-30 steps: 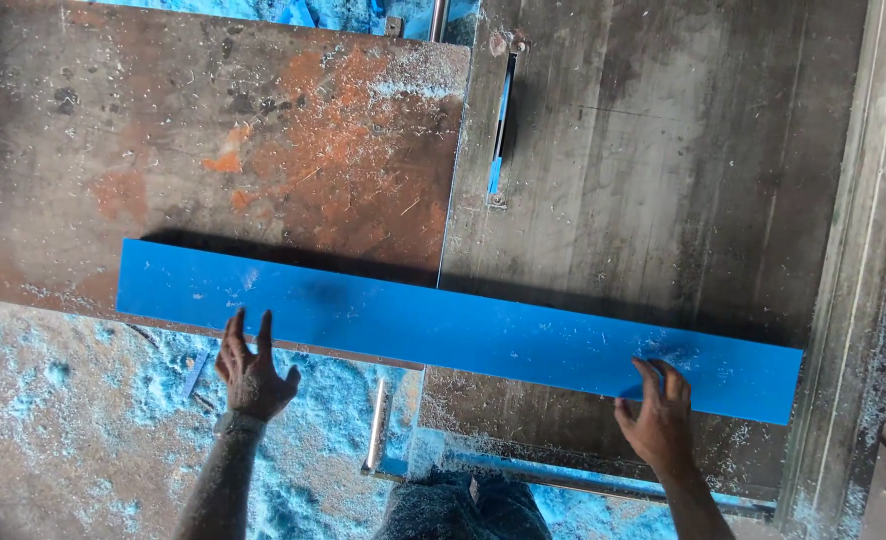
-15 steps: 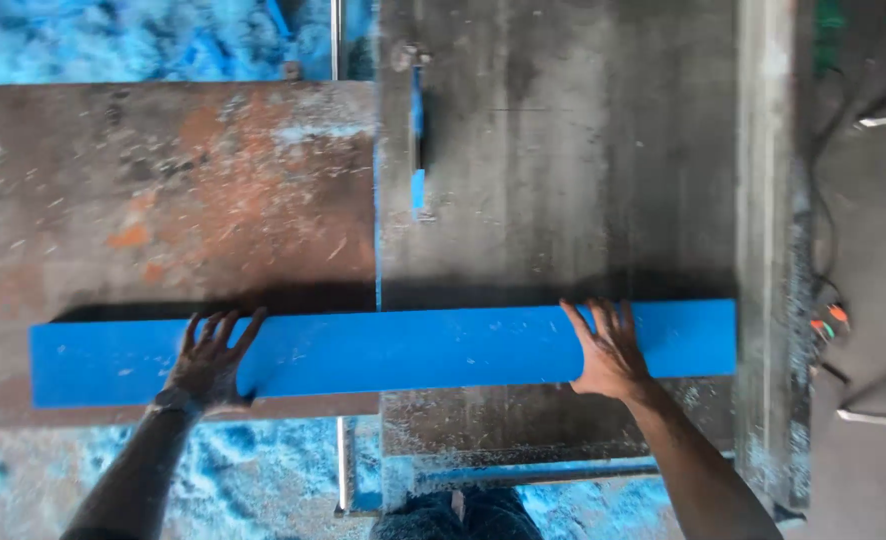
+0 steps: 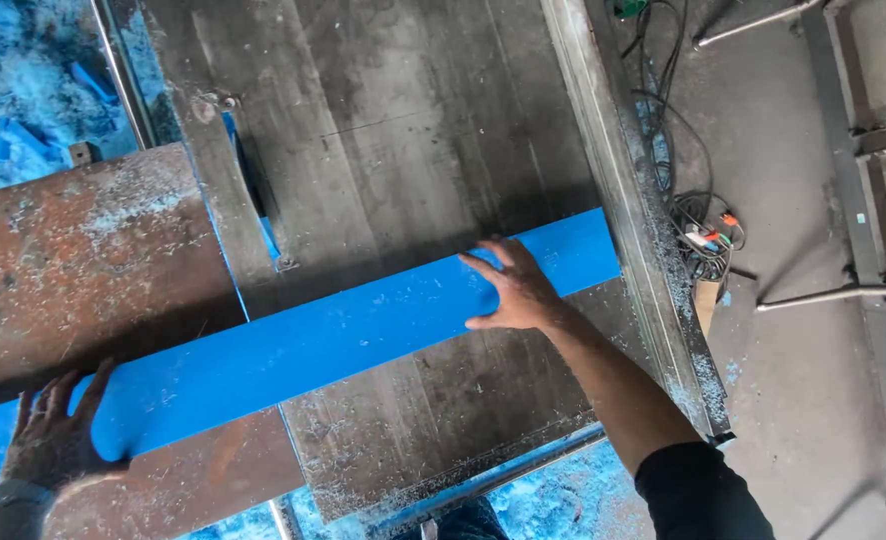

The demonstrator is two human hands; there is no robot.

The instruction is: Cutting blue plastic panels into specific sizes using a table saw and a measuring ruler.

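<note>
Left hand (image 3: 53, 435) sits at about 8 o'clock, fingers spread flat on the near end of the blue board (image 3: 343, 335), pressing rather than gripping, looks like it's keeping that end down on the rusty plate (image 3: 73, 250). The board runs diagonally across the desk (image 3: 413, 130), from 8 up toward 3 o'clock, crossing the blade slot (image 3: 253, 190). Right hand (image 3: 513, 290) is open too, palm flat on the far end. That end stops just short of the metal rail (image 3: 643, 260), so little room rightward. Cables (image 3: 693, 215) lie past it on the floor.
</note>
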